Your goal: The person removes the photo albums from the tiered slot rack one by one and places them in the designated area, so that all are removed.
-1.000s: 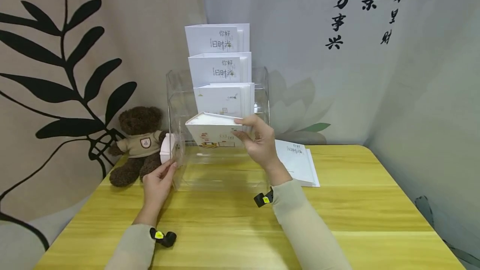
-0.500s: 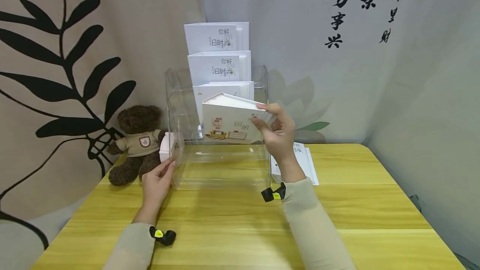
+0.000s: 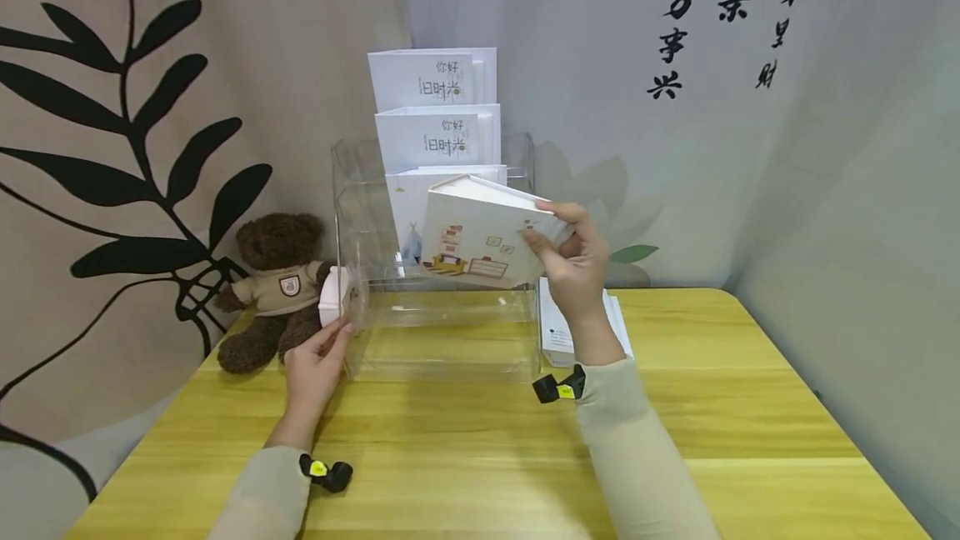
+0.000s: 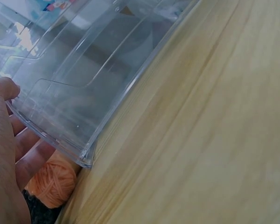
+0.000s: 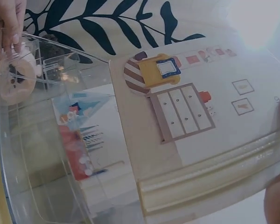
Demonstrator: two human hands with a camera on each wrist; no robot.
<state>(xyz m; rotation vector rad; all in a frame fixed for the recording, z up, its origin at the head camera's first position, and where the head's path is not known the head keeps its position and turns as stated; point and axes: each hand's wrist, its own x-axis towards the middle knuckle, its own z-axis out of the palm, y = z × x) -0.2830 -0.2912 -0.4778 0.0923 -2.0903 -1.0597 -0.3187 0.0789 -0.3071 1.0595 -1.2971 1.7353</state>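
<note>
A pale backdrop (image 3: 585, 48) stands behind the work area, printed with dark leaves at the left and black characters at upper right. Before it lies a yellow wood-grain surface (image 3: 442, 457), bearing a clear tiered rack (image 3: 448, 308).

Three white books stand stepped in the rack: a rear book (image 3: 405, 77), a middle book (image 3: 401, 140) and a front book (image 3: 405, 205), the last partly covered in the head view. A brown teddy bear (image 3: 281, 290) in a beige top sits just beside the rack's left side.

The illustrated book (image 3: 472, 232), with furniture printed on its cover, is held up in front of the front book, its upper edge sloping down to the right. Whether it touches the rack cannot be determined. Another white book (image 3: 558, 323) lies on the surface by the rack's right side, partly hidden by the right arm.

Right hand (image 3: 576, 261): fingers gripping the illustrated book at its right end, thumb on the cover. Left hand (image 3: 315, 361): fingers pinching the rack's left edge, thumb opposed.

A white rounded item (image 3: 332, 294) sits between bear and rack. The left wrist view shows an orange yarn ball (image 4: 53, 182) near the rack's corner.
</note>
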